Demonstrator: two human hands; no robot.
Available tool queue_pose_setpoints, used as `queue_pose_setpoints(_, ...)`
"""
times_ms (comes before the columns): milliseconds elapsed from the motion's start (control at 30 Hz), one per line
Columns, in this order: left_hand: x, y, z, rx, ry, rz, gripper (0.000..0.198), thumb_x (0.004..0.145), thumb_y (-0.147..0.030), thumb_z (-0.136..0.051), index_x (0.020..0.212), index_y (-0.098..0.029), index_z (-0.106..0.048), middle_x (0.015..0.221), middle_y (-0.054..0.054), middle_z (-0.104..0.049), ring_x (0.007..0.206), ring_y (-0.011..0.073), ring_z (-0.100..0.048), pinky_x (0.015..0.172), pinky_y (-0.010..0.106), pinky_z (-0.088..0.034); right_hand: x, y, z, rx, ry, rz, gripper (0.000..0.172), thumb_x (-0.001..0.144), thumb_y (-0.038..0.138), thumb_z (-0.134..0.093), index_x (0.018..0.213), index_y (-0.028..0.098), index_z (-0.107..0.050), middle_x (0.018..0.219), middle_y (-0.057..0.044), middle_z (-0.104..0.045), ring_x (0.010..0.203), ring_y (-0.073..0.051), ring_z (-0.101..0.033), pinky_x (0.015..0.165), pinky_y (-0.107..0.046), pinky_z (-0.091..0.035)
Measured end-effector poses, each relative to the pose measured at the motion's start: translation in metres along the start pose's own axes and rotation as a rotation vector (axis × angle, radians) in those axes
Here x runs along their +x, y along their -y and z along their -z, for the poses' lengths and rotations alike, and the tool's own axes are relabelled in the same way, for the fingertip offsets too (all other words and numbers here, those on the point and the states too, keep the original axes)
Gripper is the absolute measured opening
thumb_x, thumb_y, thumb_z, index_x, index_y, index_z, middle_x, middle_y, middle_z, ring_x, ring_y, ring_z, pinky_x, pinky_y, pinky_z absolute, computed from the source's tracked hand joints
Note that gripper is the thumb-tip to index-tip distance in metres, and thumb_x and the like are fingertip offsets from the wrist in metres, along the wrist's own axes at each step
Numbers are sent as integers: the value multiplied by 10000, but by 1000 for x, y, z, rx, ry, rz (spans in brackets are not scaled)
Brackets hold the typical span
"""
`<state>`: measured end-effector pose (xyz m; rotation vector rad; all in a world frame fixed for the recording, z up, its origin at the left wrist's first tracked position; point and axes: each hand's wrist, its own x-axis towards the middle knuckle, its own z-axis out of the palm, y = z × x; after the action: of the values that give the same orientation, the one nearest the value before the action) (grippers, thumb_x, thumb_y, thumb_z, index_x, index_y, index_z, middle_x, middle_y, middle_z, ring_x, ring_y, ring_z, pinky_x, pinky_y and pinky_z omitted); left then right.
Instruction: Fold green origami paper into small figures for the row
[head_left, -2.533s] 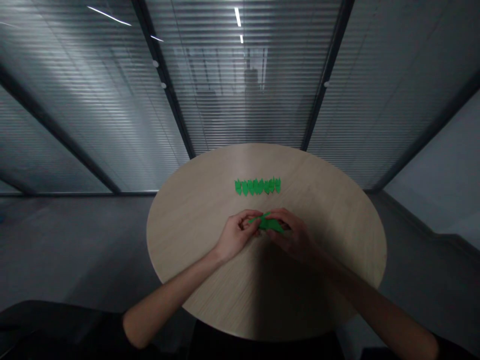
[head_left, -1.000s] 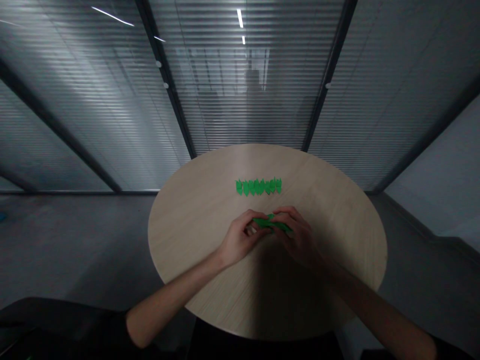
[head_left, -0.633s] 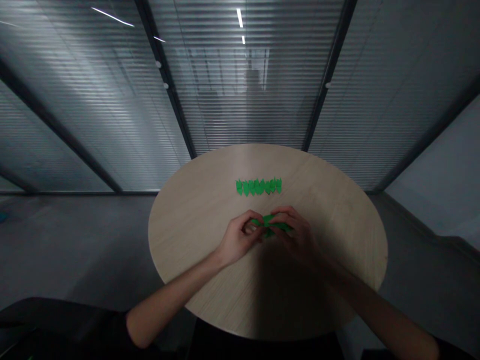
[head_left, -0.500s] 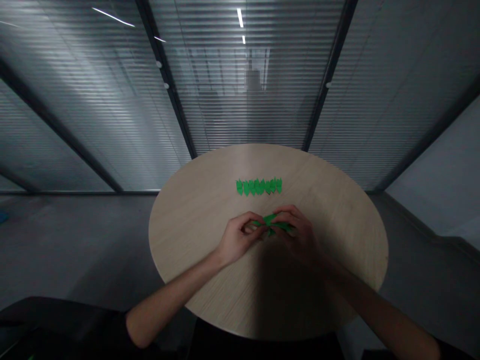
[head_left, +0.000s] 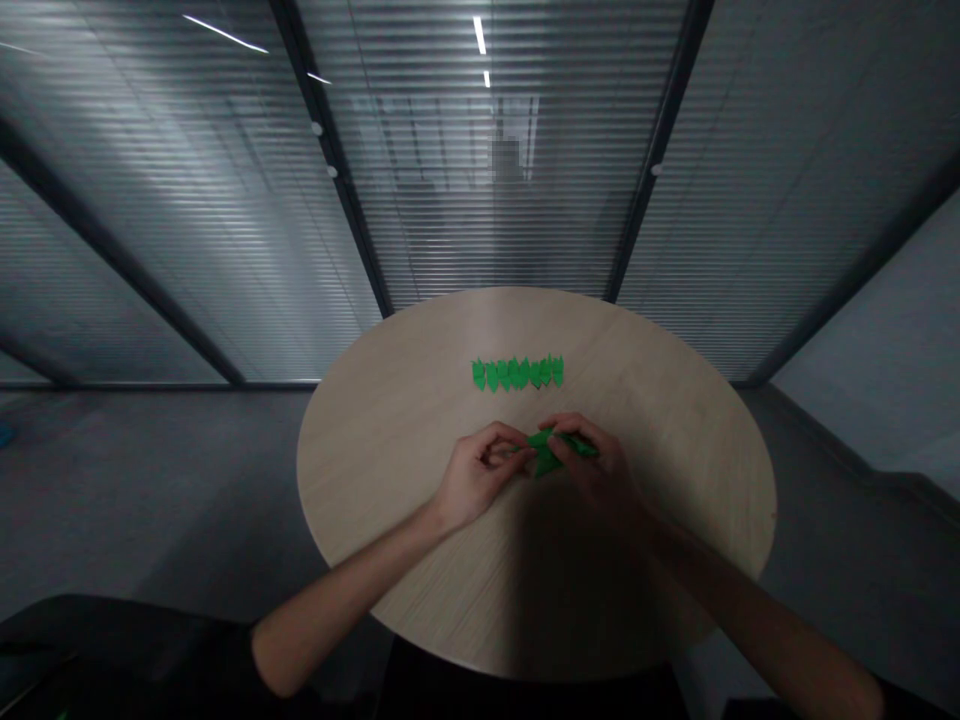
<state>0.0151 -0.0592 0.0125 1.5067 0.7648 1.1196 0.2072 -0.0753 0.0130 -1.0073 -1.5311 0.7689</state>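
A piece of folded green paper (head_left: 546, 460) is held between my two hands over the middle of the table. My left hand (head_left: 480, 470) pinches its left end with thumb and fingertips. My right hand (head_left: 596, 465) grips it from the right, the thumb pressed on its near face and the fingers behind; part of the paper is hidden there. Beyond my hands, several small folded green paper pieces (head_left: 519, 374) stand side by side in a row, pointed at their ends.
The round wooden table (head_left: 390, 400) has a light grain, and my right side throws a dark shadow over its near part. Glass panels with blinds (head_left: 495, 230) rise behind it. A small blue thing (head_left: 6, 434) lies on the floor at far left.
My right thumb has shifted onto the paper's near face, and more of the paper's lower flap shows between my hands. My left hand and the row are unmoved.
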Motion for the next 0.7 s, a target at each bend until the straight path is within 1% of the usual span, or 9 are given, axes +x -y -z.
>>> queue_pose_setpoints(67,0,1,0,-16,-2,-4,189,842,-299,-734,881,-151,-622,753,44,-713,661,129,-686,609,239,-563,1,-1,1,-7,-23,4,107,905,326,-628,852,234,-639,1014,-76,-685,926,-218,-650,813,-378,-530)
queue_pose_setpoints(167,1,1,0,-9,-5,-5,189,847,-304,-726,860,-152,-614,740,43,-708,644,121,-674,583,225,-548,2,-3,2,-9,-32,2,94,889,310,-636,843,230,-651,1029,-75,-682,931,-214,-655,814,-371,-533)
queue_pose_setpoints(300,0,1,1,4,-24,-9,190,844,-296,-733,866,-149,-615,726,34,-707,630,107,-667,568,198,-529,2,-5,1,-8,-42,50,55,840,285,-701,832,237,-677,1038,-64,-685,949,-212,-666,817,-355,-538)
queue_pose_setpoints(467,-1,3,2,-20,-7,0,199,845,-299,-747,863,-150,-616,740,42,-718,652,115,-682,586,203,-535,1,-3,2,-34,-59,101,28,861,262,-698,840,246,-689,1033,-56,-701,940,-202,-669,820,-350,-526)
queue_pose_setpoints(567,-1,2,1,-42,-2,5,212,856,-310,-743,830,-153,-602,751,55,-723,650,116,-683,589,207,-538,0,-2,1,-46,-73,118,43,873,262,-689,836,242,-688,1038,-57,-700,936,-200,-668,813,-347,-522)
queue_pose_setpoints(700,-1,0,0,-40,-6,12,241,848,-331,-751,840,-153,-589,760,51,-711,642,115,-677,587,208,-544,0,-2,0,-56,-97,142,52,867,248,-693,821,236,-672,1025,-56,-696,923,-200,-669,790,-342,-524)
